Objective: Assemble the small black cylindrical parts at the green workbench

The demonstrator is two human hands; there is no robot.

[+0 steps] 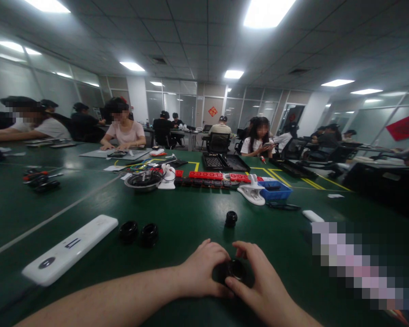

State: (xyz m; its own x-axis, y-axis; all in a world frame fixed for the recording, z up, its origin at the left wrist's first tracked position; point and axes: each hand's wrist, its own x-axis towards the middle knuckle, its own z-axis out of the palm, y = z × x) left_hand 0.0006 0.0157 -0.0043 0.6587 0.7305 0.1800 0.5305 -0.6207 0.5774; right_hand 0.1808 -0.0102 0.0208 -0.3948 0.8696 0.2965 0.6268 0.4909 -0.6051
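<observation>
Low over the green table [177,254], my left hand [204,268] and my right hand [259,277] meet around a glossy black round part [237,270] with a hollow, ring-like top. The fingers of my left hand curl against its left side. My right hand grips it from the right, thumb in front and fingers behind. Whether it is one piece or two stacked pieces I cannot tell. Just beyond my hands stands a similar small black ribbed part [231,219]. Two more black ring-shaped parts, one [128,232] beside the other [149,235], sit to the left.
A long white device [71,250] lies at left, and a blurred-out long object [357,263] at right. Farther back are a round metal dish [143,180], red and black strips [206,175], a white clamp [252,190], a blue bin [275,190] and black trays [225,162]. People sit around.
</observation>
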